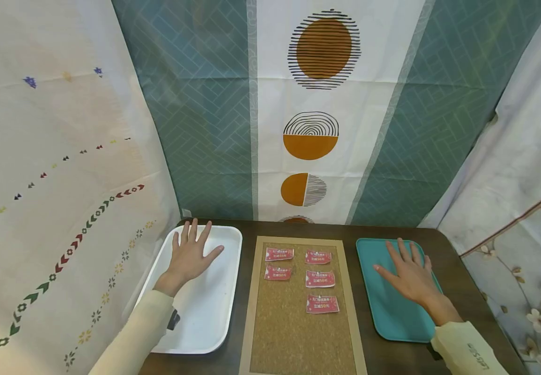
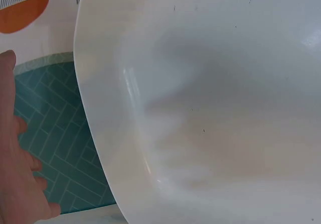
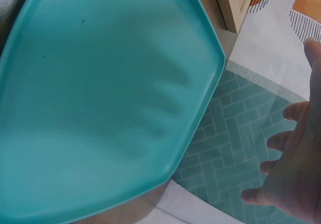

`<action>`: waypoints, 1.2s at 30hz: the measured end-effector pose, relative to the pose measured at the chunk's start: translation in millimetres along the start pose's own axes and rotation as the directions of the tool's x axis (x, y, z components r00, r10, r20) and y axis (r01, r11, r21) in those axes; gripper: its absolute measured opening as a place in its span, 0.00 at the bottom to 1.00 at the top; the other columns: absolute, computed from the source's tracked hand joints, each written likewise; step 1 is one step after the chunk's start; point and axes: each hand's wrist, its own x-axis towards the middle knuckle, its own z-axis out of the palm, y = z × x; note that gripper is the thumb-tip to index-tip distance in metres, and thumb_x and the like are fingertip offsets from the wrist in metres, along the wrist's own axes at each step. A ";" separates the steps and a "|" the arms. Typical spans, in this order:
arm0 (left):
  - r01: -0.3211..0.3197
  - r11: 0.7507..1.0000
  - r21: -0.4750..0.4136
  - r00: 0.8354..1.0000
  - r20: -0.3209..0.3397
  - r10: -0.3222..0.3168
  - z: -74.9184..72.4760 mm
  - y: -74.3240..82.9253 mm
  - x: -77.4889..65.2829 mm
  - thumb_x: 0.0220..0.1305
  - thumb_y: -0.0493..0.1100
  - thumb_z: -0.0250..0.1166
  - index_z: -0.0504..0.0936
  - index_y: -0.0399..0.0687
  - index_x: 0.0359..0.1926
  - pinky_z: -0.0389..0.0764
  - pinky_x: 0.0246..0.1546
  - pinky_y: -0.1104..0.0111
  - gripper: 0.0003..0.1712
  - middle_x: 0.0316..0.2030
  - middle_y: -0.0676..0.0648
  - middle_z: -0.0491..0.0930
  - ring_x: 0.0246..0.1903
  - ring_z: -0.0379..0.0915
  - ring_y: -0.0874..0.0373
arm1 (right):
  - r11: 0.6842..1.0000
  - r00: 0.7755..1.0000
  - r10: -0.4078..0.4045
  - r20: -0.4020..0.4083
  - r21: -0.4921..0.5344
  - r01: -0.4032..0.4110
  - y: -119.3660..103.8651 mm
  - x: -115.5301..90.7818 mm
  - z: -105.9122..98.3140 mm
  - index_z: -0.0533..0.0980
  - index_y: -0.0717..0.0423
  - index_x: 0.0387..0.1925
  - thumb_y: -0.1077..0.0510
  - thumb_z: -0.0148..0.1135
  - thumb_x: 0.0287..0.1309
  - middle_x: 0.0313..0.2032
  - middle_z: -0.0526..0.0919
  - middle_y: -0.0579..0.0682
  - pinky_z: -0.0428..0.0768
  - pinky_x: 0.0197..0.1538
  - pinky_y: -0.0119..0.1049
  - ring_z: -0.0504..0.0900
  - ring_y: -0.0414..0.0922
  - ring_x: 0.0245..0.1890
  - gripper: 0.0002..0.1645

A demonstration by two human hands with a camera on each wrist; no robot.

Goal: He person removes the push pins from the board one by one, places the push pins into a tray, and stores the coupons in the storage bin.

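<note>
My left hand (image 1: 189, 259) hovers over the white tray (image 1: 204, 317) with its fingers spread, holding nothing. In the left wrist view a soft shadow falls across the floor of that tray. On the other side, my right hand (image 1: 409, 275) is spread above the teal tray (image 1: 392, 317), also holding nothing; its finger shadows show in the right wrist view. Between the trays lies a cork board (image 1: 298, 338) with a light wooden frame. Several red paper coupons sit on its upper part, among them a left one (image 1: 279, 254) and the lowest one (image 1: 323, 304) on the right.
Everything rests on a dark brown table (image 1: 453, 250). A green and white patterned curtain (image 1: 312, 156) hangs behind its far edge. Printed white cloths flank it, one on the left (image 1: 64, 182) and a floral one on the right (image 1: 532, 260).
</note>
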 end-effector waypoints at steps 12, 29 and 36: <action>-0.010 1.000 -0.021 1.000 -0.010 0.009 0.6 0.2 -0.4 0.73 0.73 0.55 0.52 0.49 0.85 0.33 0.75 0.28 0.53 0.84 0.30 0.39 0.83 0.30 0.30 | 1.000 1.000 0.005 0.015 -0.011 -0.005 -6.3 4.3 5.7 0.47 0.56 0.85 0.27 0.53 0.73 0.83 0.40 0.68 0.37 0.66 0.87 0.35 0.77 0.80 0.57; -0.046 0.999 -0.028 0.999 -0.013 0.046 3.2 22.9 -0.9 0.74 0.72 0.54 0.52 0.50 0.85 0.35 0.75 0.28 0.52 0.83 0.30 0.42 0.83 0.32 0.30 | 0.998 1.000 0.013 -0.002 -0.058 -0.013 -17.1 -0.6 12.6 0.45 0.53 0.86 0.26 0.52 0.73 0.84 0.42 0.67 0.35 0.68 0.86 0.35 0.75 0.81 0.57; -0.045 0.995 -0.090 0.999 0.006 0.045 5.9 44.6 0.7 0.75 0.72 0.54 0.51 0.50 0.85 0.37 0.75 0.28 0.51 0.83 0.30 0.41 0.83 0.32 0.30 | 0.997 1.000 0.003 0.003 -0.077 -0.002 -28.3 0.7 18.7 0.46 0.53 0.86 0.24 0.52 0.71 0.84 0.44 0.66 0.36 0.68 0.85 0.38 0.75 0.81 0.59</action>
